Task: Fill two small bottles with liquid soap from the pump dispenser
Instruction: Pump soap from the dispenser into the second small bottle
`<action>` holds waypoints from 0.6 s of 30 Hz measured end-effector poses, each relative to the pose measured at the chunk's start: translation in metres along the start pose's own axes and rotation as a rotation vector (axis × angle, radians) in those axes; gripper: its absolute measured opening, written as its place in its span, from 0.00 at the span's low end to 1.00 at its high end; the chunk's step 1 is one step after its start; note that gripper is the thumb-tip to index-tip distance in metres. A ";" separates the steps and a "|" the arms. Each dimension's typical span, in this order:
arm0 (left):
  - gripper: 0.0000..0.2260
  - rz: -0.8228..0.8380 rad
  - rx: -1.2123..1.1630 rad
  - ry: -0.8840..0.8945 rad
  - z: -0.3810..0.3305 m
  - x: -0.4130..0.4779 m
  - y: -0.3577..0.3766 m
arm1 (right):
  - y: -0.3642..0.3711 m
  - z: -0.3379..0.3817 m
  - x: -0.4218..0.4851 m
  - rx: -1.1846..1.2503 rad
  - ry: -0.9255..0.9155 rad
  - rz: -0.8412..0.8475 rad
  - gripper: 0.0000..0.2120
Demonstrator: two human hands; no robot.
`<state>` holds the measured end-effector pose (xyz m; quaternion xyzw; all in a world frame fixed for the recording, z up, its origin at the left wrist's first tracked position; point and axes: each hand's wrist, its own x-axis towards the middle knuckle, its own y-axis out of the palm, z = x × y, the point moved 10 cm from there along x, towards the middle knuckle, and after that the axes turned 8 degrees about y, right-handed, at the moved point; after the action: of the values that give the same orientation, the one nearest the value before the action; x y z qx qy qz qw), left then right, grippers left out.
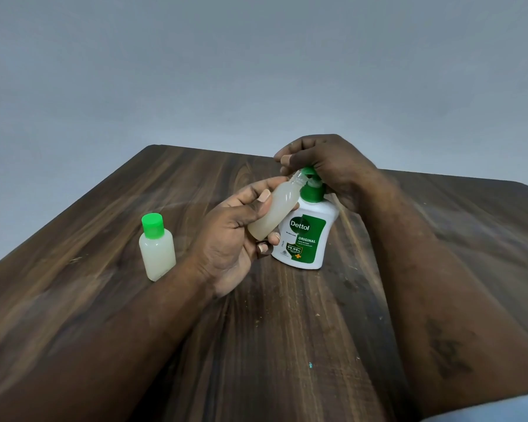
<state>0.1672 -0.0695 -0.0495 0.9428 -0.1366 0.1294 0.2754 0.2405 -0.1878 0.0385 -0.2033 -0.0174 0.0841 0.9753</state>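
On the dark wood-grain table (287, 330), near its middle, stands one white plastic pump dispenser (308, 239) with a green-and-white label. The right hand (326, 166) is curled down over its green pump head (308, 171). The left hand (235, 236) grips a small translucent plastic uncapped bottle (275, 211) round its body, tilted so that its open neck sits right at the nozzle. Cloudy pale soap fills most of it. That bottle looks light and thin-walled, so a hard squeeze would probably buckle it and push soap back out, and any spill would make it slick. A moderate hold around the mid-body seems best. There are two small bottles: this one, and a matching green-capped bottle (157, 254) standing upright well to the left of the dispenser, apparently full. The open bottle's own cap is not in view.
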 end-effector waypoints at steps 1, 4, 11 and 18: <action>0.19 0.004 0.001 0.000 0.000 0.000 0.001 | 0.001 -0.001 0.001 0.004 -0.001 -0.002 0.07; 0.19 0.001 0.000 -0.001 0.001 0.000 0.000 | 0.005 -0.007 0.003 0.012 0.006 0.009 0.09; 0.18 -0.025 0.008 -0.001 0.003 0.000 -0.002 | 0.007 -0.010 0.004 0.032 0.005 0.008 0.08; 0.15 -0.087 0.014 0.005 0.001 -0.002 -0.004 | -0.001 -0.001 -0.001 0.061 0.021 -0.021 0.09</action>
<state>0.1665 -0.0657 -0.0529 0.9494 -0.0937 0.1208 0.2743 0.2401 -0.1891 0.0383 -0.1740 -0.0066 0.0722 0.9821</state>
